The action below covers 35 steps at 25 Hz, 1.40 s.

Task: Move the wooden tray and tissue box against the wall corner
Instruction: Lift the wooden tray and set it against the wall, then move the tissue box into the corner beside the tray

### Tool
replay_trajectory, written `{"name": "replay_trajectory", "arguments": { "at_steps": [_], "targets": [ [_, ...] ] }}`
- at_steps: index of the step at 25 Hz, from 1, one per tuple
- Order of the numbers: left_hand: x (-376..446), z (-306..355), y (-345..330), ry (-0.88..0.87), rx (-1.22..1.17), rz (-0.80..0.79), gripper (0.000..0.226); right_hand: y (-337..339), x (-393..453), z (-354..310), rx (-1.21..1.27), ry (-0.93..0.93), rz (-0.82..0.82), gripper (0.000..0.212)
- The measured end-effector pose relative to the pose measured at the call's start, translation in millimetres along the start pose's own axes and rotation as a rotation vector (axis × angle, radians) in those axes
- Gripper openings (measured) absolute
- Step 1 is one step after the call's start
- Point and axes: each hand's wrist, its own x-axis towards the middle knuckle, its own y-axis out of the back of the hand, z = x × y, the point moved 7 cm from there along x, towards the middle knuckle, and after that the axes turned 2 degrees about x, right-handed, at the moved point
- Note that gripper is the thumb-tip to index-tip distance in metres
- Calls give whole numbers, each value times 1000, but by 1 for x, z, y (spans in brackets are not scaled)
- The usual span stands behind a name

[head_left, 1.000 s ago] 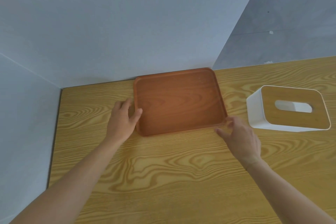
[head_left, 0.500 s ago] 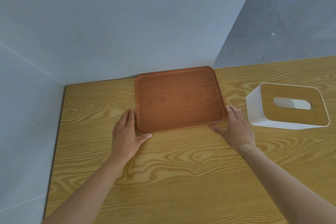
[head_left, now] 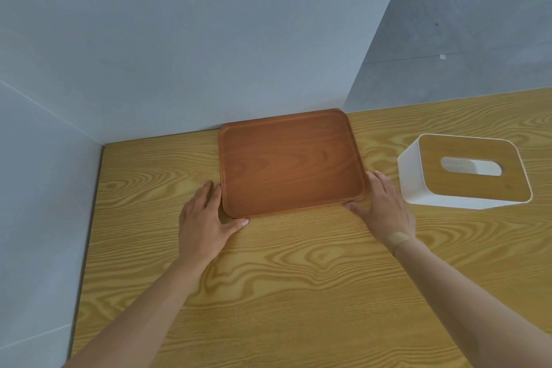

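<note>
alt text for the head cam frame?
Two bare hands flank the near corners of a wooden tray on a wood-grain table: left hand, right hand. Tray's far edge meets the wall; a white tissue box sits right.

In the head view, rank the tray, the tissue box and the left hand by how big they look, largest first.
1. wooden tray
2. tissue box
3. left hand, though it sits nearer the camera, so its true size is unsure.
</note>
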Motion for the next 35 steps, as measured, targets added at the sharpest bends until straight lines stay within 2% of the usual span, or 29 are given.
{"name": "replay_trajectory", "arguments": {
  "at_steps": [10,13,16,21,23,26,31,35],
  "targets": [
    [3,-1,-2,24,30,-19,102,-3,1,3,21,-16,-41,91],
    [0,1,-1,41,46,-64,98,0,-5,6,32,-52,-89,92],
    [-11,-2,3,135,38,-136,94,8,-17,5,9,-64,-141,91],
    [-46,-5,21,185,-86,-268,88,29,-44,-2,-18,-51,-281,70],
    [-61,-2,35,148,-149,-298,83,40,-61,-8,14,-34,-336,56],
    [-83,11,59,14,-220,-341,82,63,-102,-20,88,35,-317,35],
    [-125,40,94,-212,-294,-351,82,96,-182,-30,195,104,-177,31],
    [-154,76,99,-346,-295,-346,86,119,-240,-13,311,78,-26,25]
  ]
}}
